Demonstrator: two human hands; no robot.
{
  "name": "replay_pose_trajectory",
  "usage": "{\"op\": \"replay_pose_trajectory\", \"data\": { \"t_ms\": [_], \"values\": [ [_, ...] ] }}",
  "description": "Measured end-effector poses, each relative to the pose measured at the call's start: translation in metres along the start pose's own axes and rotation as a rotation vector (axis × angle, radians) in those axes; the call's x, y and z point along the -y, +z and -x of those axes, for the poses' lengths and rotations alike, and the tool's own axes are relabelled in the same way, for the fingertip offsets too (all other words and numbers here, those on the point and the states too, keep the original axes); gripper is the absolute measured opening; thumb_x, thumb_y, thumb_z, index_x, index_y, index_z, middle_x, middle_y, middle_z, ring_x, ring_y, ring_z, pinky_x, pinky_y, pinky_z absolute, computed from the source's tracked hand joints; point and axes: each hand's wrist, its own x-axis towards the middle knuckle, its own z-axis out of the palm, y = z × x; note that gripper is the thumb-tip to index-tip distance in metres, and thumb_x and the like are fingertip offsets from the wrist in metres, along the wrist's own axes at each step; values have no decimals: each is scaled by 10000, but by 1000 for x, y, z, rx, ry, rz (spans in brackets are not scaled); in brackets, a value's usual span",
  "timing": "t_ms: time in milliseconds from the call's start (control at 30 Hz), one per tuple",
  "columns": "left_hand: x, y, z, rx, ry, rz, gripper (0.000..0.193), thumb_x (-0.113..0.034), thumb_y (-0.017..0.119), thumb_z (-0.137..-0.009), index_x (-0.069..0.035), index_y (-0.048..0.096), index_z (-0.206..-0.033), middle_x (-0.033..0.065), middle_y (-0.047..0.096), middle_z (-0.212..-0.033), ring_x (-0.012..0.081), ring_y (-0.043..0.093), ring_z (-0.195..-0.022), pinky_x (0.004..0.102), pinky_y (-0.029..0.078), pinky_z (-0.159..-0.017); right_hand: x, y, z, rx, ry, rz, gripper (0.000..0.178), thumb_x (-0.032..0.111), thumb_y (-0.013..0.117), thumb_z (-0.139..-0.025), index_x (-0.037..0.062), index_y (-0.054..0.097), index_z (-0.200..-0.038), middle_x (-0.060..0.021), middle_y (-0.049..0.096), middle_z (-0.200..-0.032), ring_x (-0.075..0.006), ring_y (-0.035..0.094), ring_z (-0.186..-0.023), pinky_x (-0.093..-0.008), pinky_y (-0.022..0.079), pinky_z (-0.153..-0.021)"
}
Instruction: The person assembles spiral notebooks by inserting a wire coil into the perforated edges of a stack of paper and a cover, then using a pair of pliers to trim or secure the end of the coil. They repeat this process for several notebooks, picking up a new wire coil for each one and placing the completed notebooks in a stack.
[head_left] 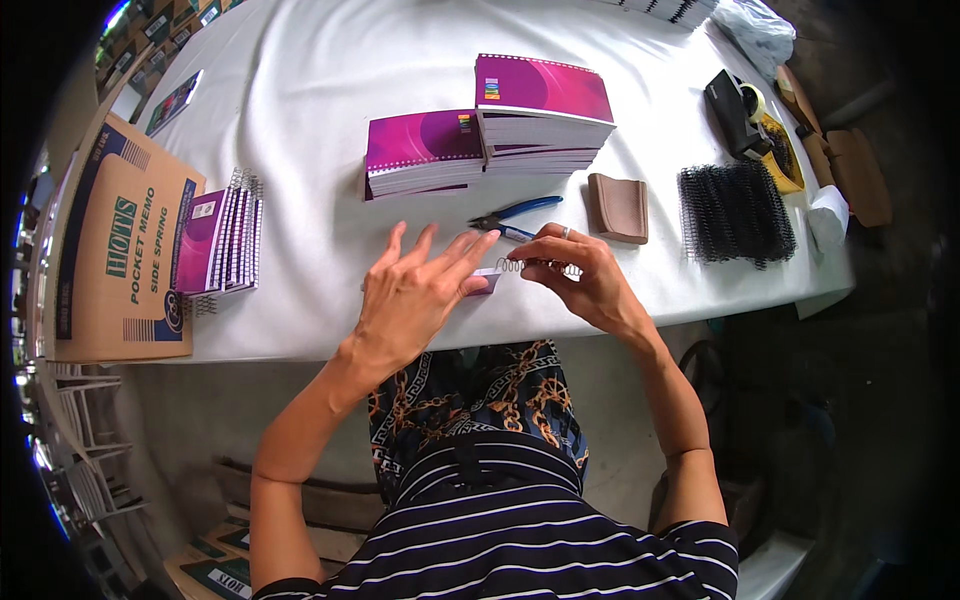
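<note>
My left hand is spread over a small purple memo pad near the table's front edge, its thumb at the pad's right side. Most of the pad is hidden beneath the palm. Between thumb and fingers my right hand pinches a thin wire spiral, whose left end reaches the pad. Just beyond the hands lie blue-handled cutting pliers. Farther back, two stacks of purple pads, a lower one and a taller one, stand side by side.
A brown block lies right of the pliers, then a pile of dark spirals. At the right edge are a black box and a yellow container. Left, spiral-bound pads stand against a cardboard box.
</note>
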Motion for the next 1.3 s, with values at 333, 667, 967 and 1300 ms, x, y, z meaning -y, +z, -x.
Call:
{"op": "replay_pose_trajectory", "data": {
  "t_ms": [333,667,967,1300],
  "values": [
    [-1,3,0,17,-45,59,601,-336,639,-899,-260,456,-1466,31,658,-1273,318,664,-1090,408,575,-849,-12,-1,-6,118,-22,18,162,17,694,-868,17,701,-1030,-109,656,-904,-216,644,-770,-351,522,-683],
    [-6,0,-5,-63,6,66,619,-365,678,-865,-244,493,-1444,5,674,-1249,326,644,-1133,439,537,-932,2,-3,-6,197,-93,427,249,181,662,-908,30,516,-1042,-107,594,-1004,-341,619,-931,-454,502,-743],
    [-10,1,-5,62,-66,189,470,-398,653,-894,-256,602,-1339,-4,673,-1251,287,677,-1082,403,584,-803,17,5,1,211,-72,598,222,98,661,-887,31,524,-1049,-143,636,-909,-331,647,-844,-432,518,-675],
    [3,-13,0,339,174,154,609,-512,653,-818,-305,550,-1382,-23,671,-1231,216,689,-1023,367,589,-702,-67,-104,-3,144,78,829,641,125,895,-584,114,598,-1152,-113,530,-1334,-336,511,-1194,-440,431,-1033]
  ]
}}
